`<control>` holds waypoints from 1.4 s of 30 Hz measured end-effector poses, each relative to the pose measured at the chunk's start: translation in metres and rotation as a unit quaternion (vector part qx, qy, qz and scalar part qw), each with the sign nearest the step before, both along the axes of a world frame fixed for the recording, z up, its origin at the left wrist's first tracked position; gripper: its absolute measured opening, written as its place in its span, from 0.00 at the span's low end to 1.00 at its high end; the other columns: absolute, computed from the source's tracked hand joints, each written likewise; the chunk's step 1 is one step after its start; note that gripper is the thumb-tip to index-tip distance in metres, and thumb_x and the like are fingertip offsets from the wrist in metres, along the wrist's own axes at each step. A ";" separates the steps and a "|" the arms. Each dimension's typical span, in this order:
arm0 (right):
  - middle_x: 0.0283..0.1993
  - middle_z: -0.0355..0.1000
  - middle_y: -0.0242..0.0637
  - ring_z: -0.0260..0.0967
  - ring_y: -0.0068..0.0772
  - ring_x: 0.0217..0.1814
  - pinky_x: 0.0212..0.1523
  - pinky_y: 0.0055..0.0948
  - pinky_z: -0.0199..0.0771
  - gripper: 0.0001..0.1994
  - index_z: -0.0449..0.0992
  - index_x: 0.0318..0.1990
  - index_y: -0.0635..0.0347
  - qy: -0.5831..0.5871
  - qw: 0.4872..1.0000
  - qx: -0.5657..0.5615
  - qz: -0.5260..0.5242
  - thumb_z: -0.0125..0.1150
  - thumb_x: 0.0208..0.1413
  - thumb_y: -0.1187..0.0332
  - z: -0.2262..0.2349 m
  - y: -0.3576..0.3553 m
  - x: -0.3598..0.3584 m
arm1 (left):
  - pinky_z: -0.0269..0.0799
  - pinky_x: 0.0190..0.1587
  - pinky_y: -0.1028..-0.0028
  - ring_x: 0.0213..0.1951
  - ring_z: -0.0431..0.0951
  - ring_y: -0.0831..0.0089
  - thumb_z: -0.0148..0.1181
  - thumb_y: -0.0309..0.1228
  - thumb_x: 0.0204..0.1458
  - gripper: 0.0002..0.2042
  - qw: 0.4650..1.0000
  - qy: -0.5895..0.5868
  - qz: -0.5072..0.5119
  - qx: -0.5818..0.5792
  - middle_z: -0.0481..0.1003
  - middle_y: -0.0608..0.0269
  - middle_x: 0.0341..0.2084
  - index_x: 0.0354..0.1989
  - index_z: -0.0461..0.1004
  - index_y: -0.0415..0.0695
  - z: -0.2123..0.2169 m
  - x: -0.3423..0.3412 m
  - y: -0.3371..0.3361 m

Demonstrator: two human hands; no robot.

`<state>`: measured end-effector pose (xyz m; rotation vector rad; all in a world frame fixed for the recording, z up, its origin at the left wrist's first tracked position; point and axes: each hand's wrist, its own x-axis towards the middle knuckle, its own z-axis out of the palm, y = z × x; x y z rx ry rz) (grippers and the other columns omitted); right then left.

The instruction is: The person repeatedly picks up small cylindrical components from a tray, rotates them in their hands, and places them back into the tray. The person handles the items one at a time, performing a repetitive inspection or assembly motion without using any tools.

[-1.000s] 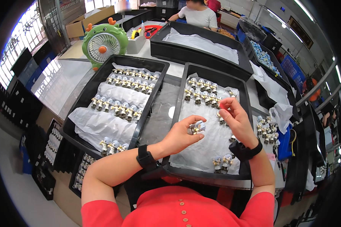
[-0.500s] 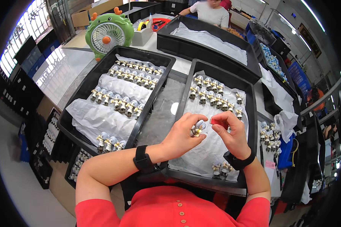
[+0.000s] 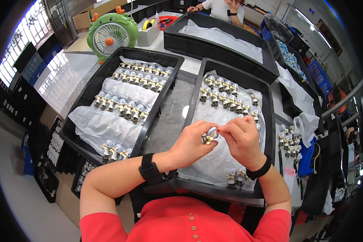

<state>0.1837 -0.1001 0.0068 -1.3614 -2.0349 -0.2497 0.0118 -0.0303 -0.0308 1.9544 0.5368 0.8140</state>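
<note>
My left hand pinches a small figurine with a pale blue-grey head and white, gold and dark body, held upright over the right-hand black tray. Closed at the fingertips, my right hand meets the figurine's head. A speck of red shows at those fingertips, part of a small red piece mostly hidden by the fingers. Rows of matching figurines lie on white paper in the far part of this tray, and a few figurines lie at its near right corner.
To the left, another black tray holds rows of figurines on paper. Behind stand a green fan and a large paper-lined tray. More figurines lie at the right. A person sits across the table.
My right hand has moved left and turned, bringing the red piece against the figurine's head. My left hand stays nearly in place. The person across has raised a hand.
</note>
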 end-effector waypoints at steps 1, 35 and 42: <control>0.27 0.68 0.28 0.64 0.30 0.28 0.35 0.31 0.56 0.06 0.74 0.30 0.55 -0.016 1.000 0.003 -0.009 0.65 0.46 0.75 0.000 0.000 0.002 | 0.67 0.36 0.70 0.33 0.71 0.64 0.64 0.26 0.46 0.16 1.000 0.000 -0.002 -0.002 0.71 0.57 0.30 0.45 0.73 0.42 -0.001 0.000 0.000; 0.29 0.71 0.22 0.67 0.24 0.33 0.52 0.37 0.50 0.06 0.76 0.33 0.49 0.017 1.000 -0.012 -0.024 0.66 0.47 0.72 0.022 -0.020 0.003 | 0.71 0.37 0.78 0.35 0.72 0.81 0.68 0.24 0.44 0.16 0.972 -0.041 -0.163 -0.166 0.75 0.66 0.34 0.43 0.75 0.44 -0.003 -0.001 0.013; 0.28 0.71 0.21 0.66 0.24 0.33 0.53 0.38 0.50 0.07 0.77 0.33 0.48 0.004 1.000 -0.018 -0.017 0.67 0.46 0.71 0.022 -0.020 0.001 | 0.72 0.40 0.74 0.38 0.74 0.76 0.68 0.23 0.42 0.16 0.981 -0.015 -0.133 -0.140 0.75 0.63 0.35 0.42 0.75 0.43 0.005 -0.004 0.009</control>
